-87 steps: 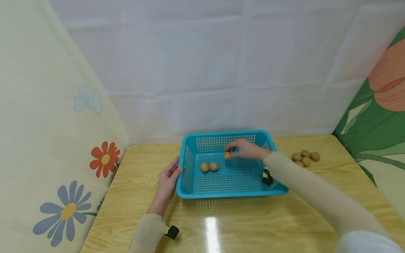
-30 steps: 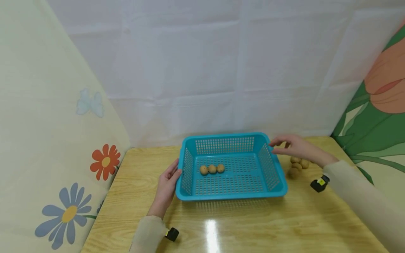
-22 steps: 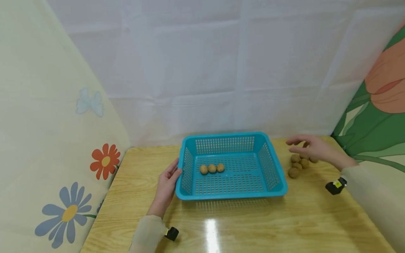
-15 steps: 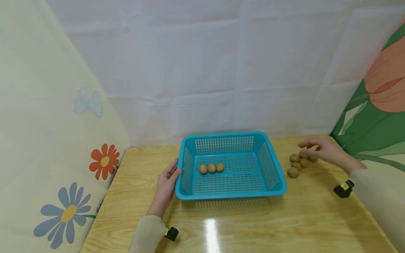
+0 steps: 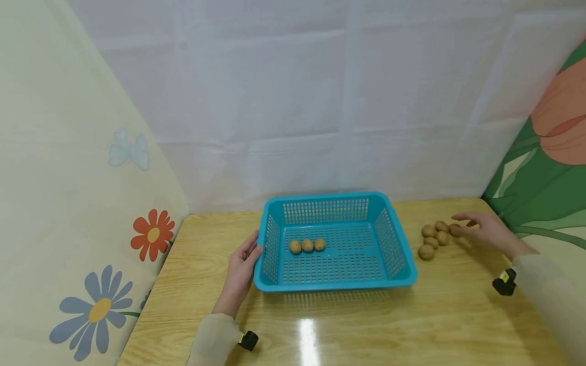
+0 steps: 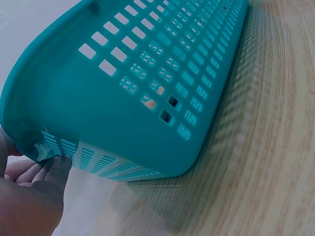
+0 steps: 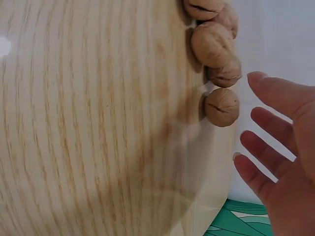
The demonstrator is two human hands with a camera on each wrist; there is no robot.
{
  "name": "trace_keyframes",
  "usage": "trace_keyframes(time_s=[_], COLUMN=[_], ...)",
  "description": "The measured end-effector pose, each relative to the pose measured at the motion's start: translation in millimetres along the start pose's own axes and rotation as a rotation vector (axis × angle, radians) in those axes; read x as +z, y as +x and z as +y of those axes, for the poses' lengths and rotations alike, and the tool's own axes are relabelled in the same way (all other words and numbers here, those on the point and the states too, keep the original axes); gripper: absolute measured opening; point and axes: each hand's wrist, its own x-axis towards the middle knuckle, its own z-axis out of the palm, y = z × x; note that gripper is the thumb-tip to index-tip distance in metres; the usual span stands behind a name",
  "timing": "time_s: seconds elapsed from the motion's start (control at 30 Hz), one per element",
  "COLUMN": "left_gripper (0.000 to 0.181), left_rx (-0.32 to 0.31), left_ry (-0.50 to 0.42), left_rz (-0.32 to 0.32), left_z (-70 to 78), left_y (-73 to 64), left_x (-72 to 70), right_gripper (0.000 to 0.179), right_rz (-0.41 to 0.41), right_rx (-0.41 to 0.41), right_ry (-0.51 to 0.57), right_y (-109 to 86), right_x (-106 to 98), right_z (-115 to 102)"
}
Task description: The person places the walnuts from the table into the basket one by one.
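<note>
On the left, my left hand (image 5: 239, 269) grips the rim of a blue plastic basket (image 5: 336, 286). The left wrist view shows the fingers of that hand (image 6: 37, 201) curled under the rim, against the basket's perforated wall (image 6: 118, 113). Three walnuts (image 5: 308, 246) sit in a row inside, toward the left. To the right of the basket, several more walnuts (image 5: 442, 238) lie clustered on the table. Beside the rightmost walnut (image 5: 455, 230) is my right hand (image 5: 490, 233). Its fingers are spread in the right wrist view, a small gap from the nearest walnut (image 7: 222, 107).
The wooden table (image 5: 357, 330) runs up to a white cloth backdrop (image 5: 274, 101). Flower-printed panels stand at the left (image 5: 91, 203) and right (image 5: 563, 203) sides. A black wrist camera (image 5: 248, 341) is strapped to the left sleeve and another (image 5: 505, 282) to the right.
My right hand has let go of a walnut in the basket, making a row of three. It has moved right, over the rim, to the table cluster. My left hand has stayed put.
</note>
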Motion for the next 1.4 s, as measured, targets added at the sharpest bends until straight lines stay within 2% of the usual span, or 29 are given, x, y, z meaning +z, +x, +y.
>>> trace_keyframes(time_s=[0.13,0.27,0.5,0.77,0.97,1.2,1.4], left_gripper=[0.054,0.054,0.054,0.054,0.054,0.054,0.053], left_rx=[-0.004,-0.002,0.003,0.004,0.003,0.001,-0.009], left_ry=[0.003,0.005,-0.011,-0.002,0.0,-0.006,-0.018], left_rz=[0.001,0.005,0.005,0.011,0.01,0.014,0.018], left_z=[0.2,0.2,0.5,0.6,0.0,0.2,-0.4], left_y=[-0.5,0.0,-0.1,-1.2,-0.1,-0.7,0.3], left_x=[0.7,1.5,2.0,1.6,0.6,1.0,0.5], right_gripper=[0.053,0.049,0.045,0.04,0.042,0.048,0.05], right_rz=[-0.019,-0.02,-0.037,-0.012,-0.026,-0.023,0.023], right_rx=[0.014,-0.005,0.008,-0.015,0.007,0.043,0.031], right_ry=[-0.009,-0.024,-0.024,-0.034,-0.008,0.002,0.012], right_y=[1.3,4.2,6.3,1.6,-3.9,-13.0,-18.1], right_x=[3.7,5.8,8.8,13.0,13.3,10.0,9.3], right_z=[5.8,9.6,8.8,16.2,18.9,9.3,-7.0])
